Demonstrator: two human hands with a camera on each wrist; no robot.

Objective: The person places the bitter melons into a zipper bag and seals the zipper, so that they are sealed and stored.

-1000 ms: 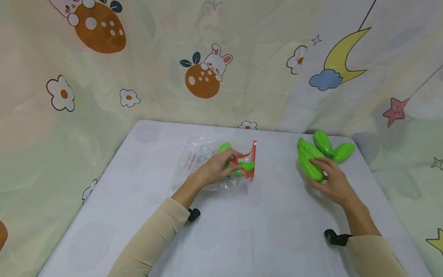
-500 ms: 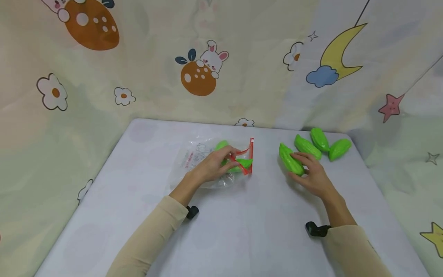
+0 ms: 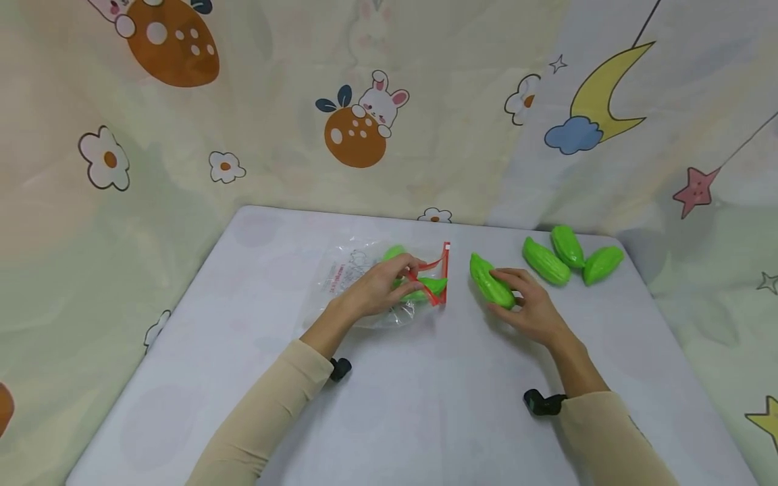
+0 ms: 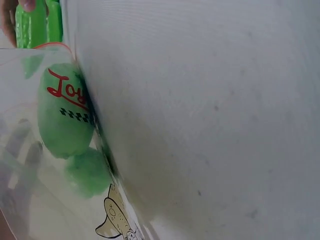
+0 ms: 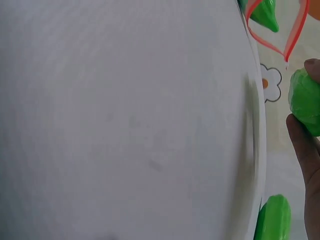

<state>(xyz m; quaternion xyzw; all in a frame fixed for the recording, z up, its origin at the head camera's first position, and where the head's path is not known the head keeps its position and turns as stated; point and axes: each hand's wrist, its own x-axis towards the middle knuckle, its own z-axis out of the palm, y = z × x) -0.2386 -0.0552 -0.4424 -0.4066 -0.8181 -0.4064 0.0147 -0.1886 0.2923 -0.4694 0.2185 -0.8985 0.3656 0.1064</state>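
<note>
A clear plastic zip bag (image 3: pixel 331 290) with printing and a red zip edge (image 3: pixel 446 260) lies on the table, its mouth facing right and spread apart. My left hand (image 3: pixel 379 287) pinches the bag by its mouth. Inside are green ridged toy gourds (image 4: pixel 65 120), seen through the plastic in the left wrist view; one pointed tip (image 3: pixel 434 285) shows at the opening. My right hand (image 3: pixel 531 307) grips another green toy gourd (image 3: pixel 488 280) between thumb and fingers, right of the bag mouth. In the right wrist view this gourd (image 5: pixel 304 100) is partly cut off by the frame edge.
Three more green toy gourds (image 3: pixel 546 262) lie together at the table's back right corner. The white-covered table (image 3: pixel 413 412) backs onto a printed cloth curtain (image 3: pixel 273 115). A black wrist camera (image 3: pixel 543 403) sits by the right sleeve, another (image 3: pixel 340 369) by the left.
My right hand has taken one gourd away from the group at the back right and carried it left toward the bag mouth. My left hand keeps its hold on the bag.
</note>
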